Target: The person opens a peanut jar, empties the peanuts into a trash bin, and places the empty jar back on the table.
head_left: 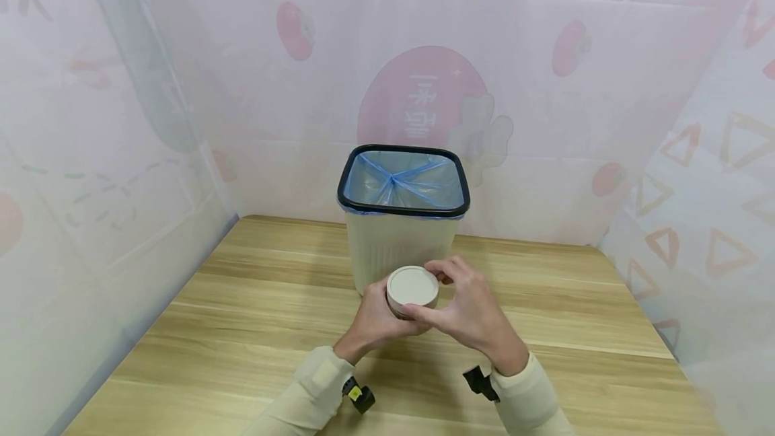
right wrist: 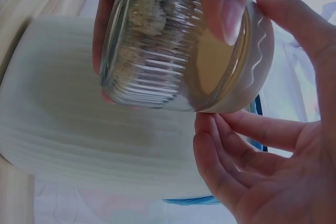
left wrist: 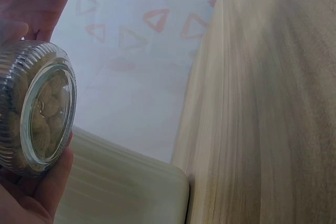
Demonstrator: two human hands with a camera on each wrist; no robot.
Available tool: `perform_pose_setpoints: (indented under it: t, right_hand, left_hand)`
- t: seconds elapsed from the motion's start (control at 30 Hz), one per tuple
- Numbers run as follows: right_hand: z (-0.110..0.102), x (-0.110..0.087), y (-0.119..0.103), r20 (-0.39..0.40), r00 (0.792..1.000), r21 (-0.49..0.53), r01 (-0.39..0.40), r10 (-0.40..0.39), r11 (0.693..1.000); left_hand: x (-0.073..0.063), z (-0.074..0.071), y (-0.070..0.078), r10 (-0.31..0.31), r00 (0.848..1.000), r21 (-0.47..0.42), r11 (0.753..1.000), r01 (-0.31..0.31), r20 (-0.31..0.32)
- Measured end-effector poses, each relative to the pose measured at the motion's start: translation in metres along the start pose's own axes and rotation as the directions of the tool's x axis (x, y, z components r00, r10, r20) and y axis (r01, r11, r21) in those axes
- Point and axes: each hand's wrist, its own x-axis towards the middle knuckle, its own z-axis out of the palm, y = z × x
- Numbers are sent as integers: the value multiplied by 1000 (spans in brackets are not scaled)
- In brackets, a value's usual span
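A clear ribbed jar [right wrist: 152, 56] with an off-white lid [head_left: 413, 286] is held up in front of the bin. Tan, rough-surfaced lumps show through its glassy base in the left wrist view. My left hand [head_left: 377, 315] grips the jar's body from the left, with fingers wrapped round its side. My right hand [head_left: 475, 308] pinches the lid's rim between the thumb on the near side and the fingers on the far right. In the right wrist view, the lid [right wrist: 257, 61] still sits on the jar's mouth, with fingertips right at its wavy-marked edge.
Just beyond my hands, a cream bin [head_left: 396, 241] with a black rim [head_left: 404, 209] stands on the wooden table [head_left: 272, 308]. A blue bag [head_left: 372, 177], gathered at its middle, lines it. Printed pale curtains [head_left: 290, 106] surround the table's back and sides.
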Motion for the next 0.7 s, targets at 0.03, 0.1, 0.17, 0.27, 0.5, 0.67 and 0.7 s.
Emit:
perform_pose_setpoints:
  t: [0.03,0.1,0.17,0.27,0.5,0.67,0.7]
  right_hand:
    - [-1,0,0,5,1000,11,4,-4,1000]
    - [-2,0,1,16,1000,33,11,-11,999]
    - [-3,0,2,28,999,53,16,-17,998]
    - [-5,1,3,52,998,88,18,-23,996]
    - [-8,2,7,121,992,182,12,-34,983]
    - [-8,1,7,162,986,221,15,-51,975]
    - [-7,1,7,171,984,220,13,-51,975]
  left_hand:
    - [0,0,0,2,1000,-2,1000,-2,0]
    - [0,0,0,3,1000,-7,1000,-2,1]
    - [0,0,0,3,1000,-13,1000,-3,-2]
    - [1,0,-1,2,1000,-13,1000,-2,-3]
    - [0,0,0,-1,1000,-20,1000,1,-4]
    - [0,0,0,20,1000,-10,1000,-20,-6]
    - [0,0,0,23,1000,-6,1000,-23,-6]
